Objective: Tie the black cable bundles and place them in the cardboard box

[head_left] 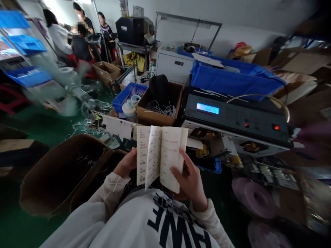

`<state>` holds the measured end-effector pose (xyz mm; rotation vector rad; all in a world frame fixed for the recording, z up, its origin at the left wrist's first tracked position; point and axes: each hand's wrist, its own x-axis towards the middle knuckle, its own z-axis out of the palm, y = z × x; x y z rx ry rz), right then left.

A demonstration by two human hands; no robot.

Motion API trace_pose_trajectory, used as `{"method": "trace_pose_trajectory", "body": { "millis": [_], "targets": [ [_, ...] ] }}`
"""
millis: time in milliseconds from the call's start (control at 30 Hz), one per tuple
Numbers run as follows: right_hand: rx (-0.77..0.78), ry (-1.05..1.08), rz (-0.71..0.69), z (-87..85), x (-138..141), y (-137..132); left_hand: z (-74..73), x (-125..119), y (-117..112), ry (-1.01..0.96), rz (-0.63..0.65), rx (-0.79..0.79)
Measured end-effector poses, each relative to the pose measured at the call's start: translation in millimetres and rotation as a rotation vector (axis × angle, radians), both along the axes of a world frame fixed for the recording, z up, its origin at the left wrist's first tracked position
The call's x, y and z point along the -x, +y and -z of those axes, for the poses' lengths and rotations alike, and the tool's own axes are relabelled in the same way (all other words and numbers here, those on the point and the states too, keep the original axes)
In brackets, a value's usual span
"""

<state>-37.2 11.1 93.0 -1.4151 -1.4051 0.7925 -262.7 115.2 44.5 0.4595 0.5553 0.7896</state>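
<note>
Head view: we have the notebook [170, 172] open in front of our body, between the two hands, with one leaf standing up near the middle. Our left hand [126, 164] grips the left edge; our right hand [190, 181] holds the other side, its thumb on the right page and a finger along the outer edge. The hands are apart, with only the book linking them (how firmly the hidden fingers press at the back, we cannot tell).

For leafing and reading well, we would let the left hand bear the weight and use the right thumb lightly, so that just one leaf turns. Laying the raised leaf flat should uncover the handwritten lines beneath it, and tilting the pages towards the light may help, as the room looks dim.

As for room, the nearest hard edges lie beyond the hands: the cardboard box [156, 116] straight ahead and the machine [234, 120] with its lit screen ahead of the right hand. A brown bin [36, 179] stands to the left of the left hand, its rim something our elbow could catch. Right of the right hand, pink reels [260, 198] sit lower down. Drawing the book towards our shirt [129, 220] seems the safest way to move
</note>
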Motion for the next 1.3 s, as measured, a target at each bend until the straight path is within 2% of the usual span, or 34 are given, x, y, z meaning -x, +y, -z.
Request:
{"method": "trace_pose_trajectory", "body": {
  "millis": [133,233,333,467,567,700,1100,1233,1300],
  "targets": [
    [0.01,0.033,0.057,1.9,-1,-2,-8.2,4,-9,0.011,-0.022,-0.137],
    [0.031,0.067,0.08,1.5,-2,-3,-14.3,9,-15,0.082,-0.05,-0.139],
    [0.046,0.152,0.126,-0.1,-7,-5,-16.8,15,-12,0.15,-0.092,-0.046],
    [0.062,0.321,0.184,0.2,-19,-10,-18.8,23,4,0.181,-0.205,0.154],
    [0.101,0.442,0.209,3.9,-26,-14,-22.7,24,14,0.189,-0.257,0.208],
    [0.118,0.503,0.22,9.1,-28,-16,-28.5,21,15,0.173,-0.28,0.285],
    [0.13,0.65,0.236,9.9,-28,-17,-35.6,18,14,0.258,-0.3,0.246],
    [0.136,0.658,0.234,11.1,-28,-18,-31.6,21,15,0.28,-0.284,0.23],
    [0.138,0.644,0.243,11.9,-29,-18,-27.0,22,16,0.277,-0.258,0.163]
  ]
}}
